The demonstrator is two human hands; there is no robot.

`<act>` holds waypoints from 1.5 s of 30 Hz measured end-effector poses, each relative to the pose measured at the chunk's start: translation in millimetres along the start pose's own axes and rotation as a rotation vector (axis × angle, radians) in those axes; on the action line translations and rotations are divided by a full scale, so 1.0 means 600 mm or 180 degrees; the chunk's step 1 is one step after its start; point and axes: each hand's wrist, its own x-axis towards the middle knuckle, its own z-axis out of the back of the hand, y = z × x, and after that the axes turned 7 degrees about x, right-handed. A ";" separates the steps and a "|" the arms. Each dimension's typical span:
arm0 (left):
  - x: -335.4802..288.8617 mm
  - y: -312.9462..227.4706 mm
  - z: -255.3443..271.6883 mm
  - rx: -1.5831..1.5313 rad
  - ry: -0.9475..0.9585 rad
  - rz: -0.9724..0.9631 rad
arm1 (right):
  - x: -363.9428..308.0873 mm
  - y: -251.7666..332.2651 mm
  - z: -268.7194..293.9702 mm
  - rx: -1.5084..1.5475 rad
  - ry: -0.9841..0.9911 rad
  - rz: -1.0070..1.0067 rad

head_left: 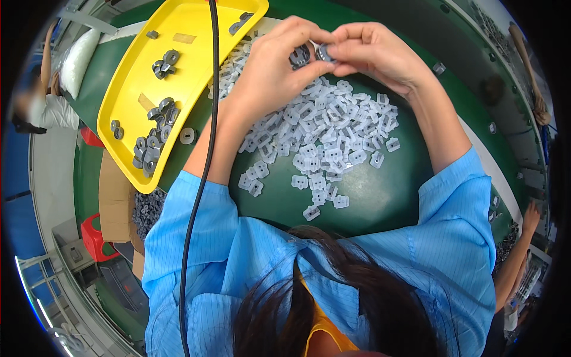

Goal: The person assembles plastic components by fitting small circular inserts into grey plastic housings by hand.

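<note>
My left hand (pixel 276 65) and my right hand (pixel 372 50) meet above the far side of a green table (pixel 380 196). Each pinches a small dark grey ring-shaped part: the left hand's part (pixel 299 56) and the right hand's part (pixel 324 53) sit close together between the fingertips. Below the hands lies a heap of several small translucent white plastic pieces (pixel 324 134). A yellow tray (pixel 134 77) at my left holds several more grey ring parts (pixel 153 140).
A black cable (pixel 205 149) hangs down across the tray and my left sleeve. A cardboard box (pixel 116 199) with grey parts sits under the tray's edge. Another person sits at far left (pixel 47 107); someone's arm (pixel 517 250) reaches in at right.
</note>
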 end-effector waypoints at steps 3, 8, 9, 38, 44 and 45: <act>0.005 0.003 0.012 -0.0244 0.0469 -0.0152 | -0.004 0.014 0.003 -0.0094 0.0237 -0.0189; 0.001 0.007 0.004 -0.0166 0.0268 -0.0095 | 0.003 -0.007 -0.017 -0.0045 -0.0264 0.0393; 0.002 0.000 -0.003 -0.0589 0.0129 0.0304 | 0.011 -0.023 -0.017 -0.0172 -0.0482 0.0727; -0.001 0.023 0.022 0.0099 -0.0042 0.1586 | 0.023 -0.019 0.005 -0.2808 -0.0244 0.0498; -0.012 0.020 0.013 0.0750 0.0268 0.0915 | 0.013 -0.026 0.048 -0.3073 -0.1179 0.0866; -0.010 0.016 0.013 0.0801 0.0245 0.0882 | 0.011 -0.021 0.058 -0.3128 -0.1109 0.0808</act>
